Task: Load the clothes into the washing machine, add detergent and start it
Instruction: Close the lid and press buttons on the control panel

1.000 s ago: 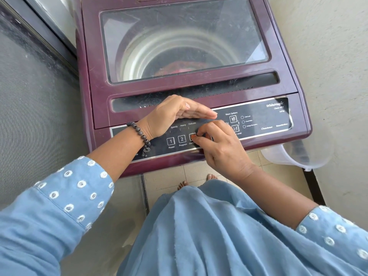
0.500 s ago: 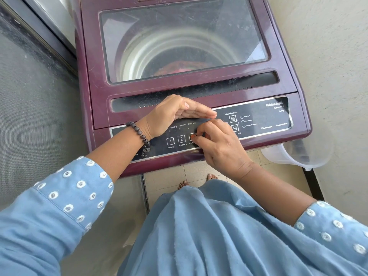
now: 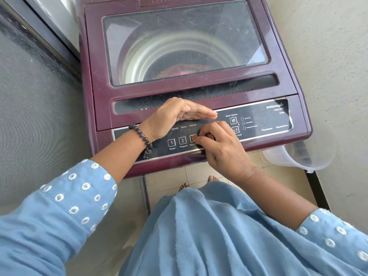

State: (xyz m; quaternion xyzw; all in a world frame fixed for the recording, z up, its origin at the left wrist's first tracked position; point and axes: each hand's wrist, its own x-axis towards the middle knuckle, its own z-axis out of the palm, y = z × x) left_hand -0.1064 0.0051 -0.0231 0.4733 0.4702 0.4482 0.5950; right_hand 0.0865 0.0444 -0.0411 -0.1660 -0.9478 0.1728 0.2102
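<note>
- Our left hand (image 3: 175, 116) arched flat-fingered over the control panel (image 3: 264, 120); our right hand (image 3: 223, 148) pressed the Start/Pause button (image 3: 192, 138) with curled fingers.
- Clothes (image 3: 179, 71) lay under the washing machine (image 3: 191, 84) lid, at twelve o'clock from both hands.

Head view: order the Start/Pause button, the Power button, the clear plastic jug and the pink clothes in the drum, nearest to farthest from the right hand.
1. Start/Pause button: under the right hand's thumb tip.
2. Power button: left along the panel.
3. Clear plastic jug at right and pink clothes under the closed lid: too close to call.
</note>
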